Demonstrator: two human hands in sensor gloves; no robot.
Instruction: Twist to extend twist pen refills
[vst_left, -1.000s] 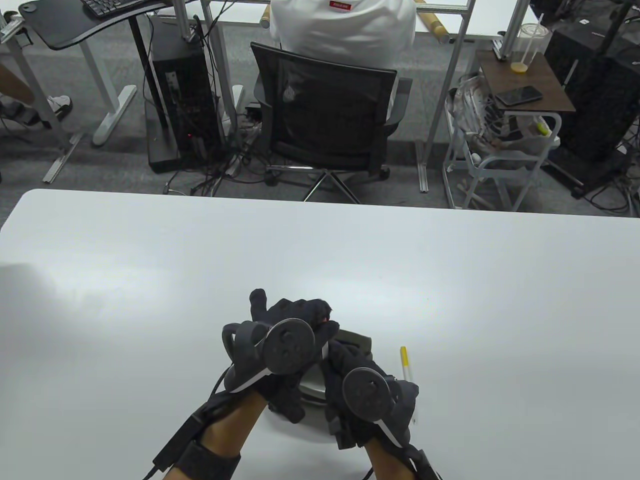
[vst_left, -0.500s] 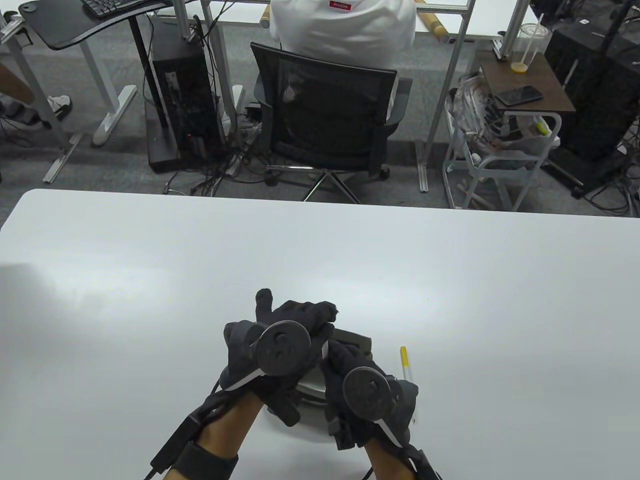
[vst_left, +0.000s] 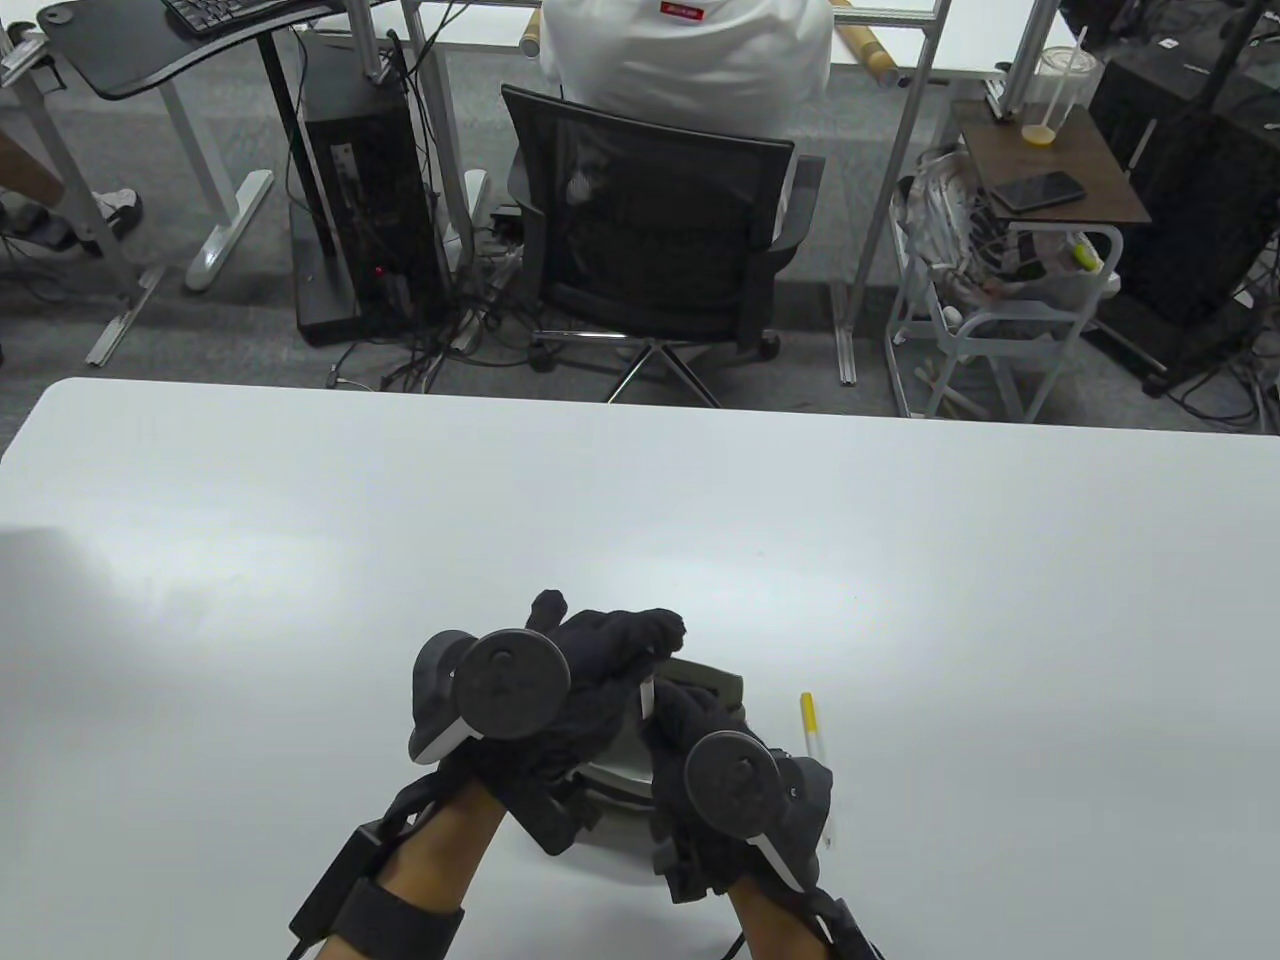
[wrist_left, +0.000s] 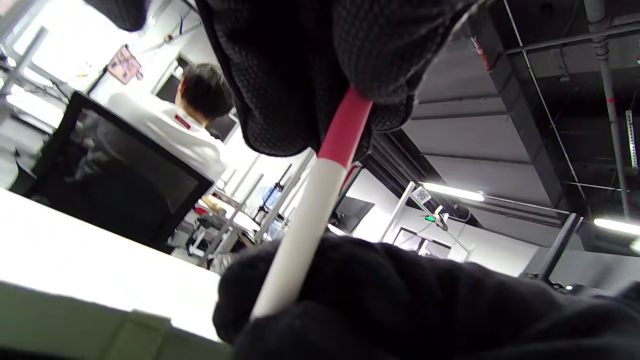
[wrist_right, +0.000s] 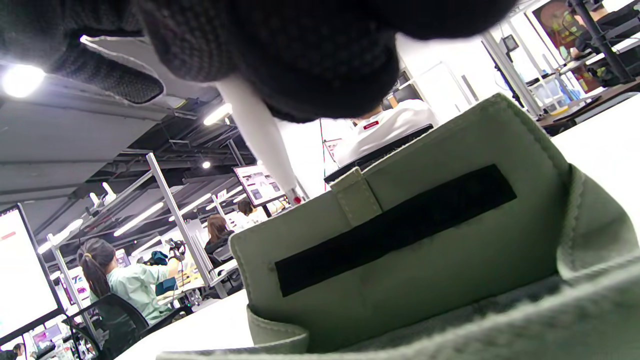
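Note:
Both gloved hands hold one white twist pen with a red end (wrist_left: 320, 200) above a grey-green pouch (vst_left: 715, 690). My left hand (vst_left: 610, 660) grips the red end between fingers and thumb. My right hand (vst_left: 690, 730) grips the white barrel lower down. In the right wrist view the white barrel tapers to a red-tipped point (wrist_right: 260, 135) below my fingers. A short piece of white barrel shows between the hands in the table view (vst_left: 647, 697). A second pen, white with a yellow end (vst_left: 814, 745), lies on the table just right of my right hand.
The pouch's open flap with a black strip (wrist_right: 400, 225) stands right under the pen. The white table (vst_left: 300, 540) spreads wide around the hands. A black office chair (vst_left: 650, 250) and a seated person are beyond the far edge.
My left hand has rolled to the left, its tracker swinging left and down, while it keeps hold of the red end. My right hand has stayed put.

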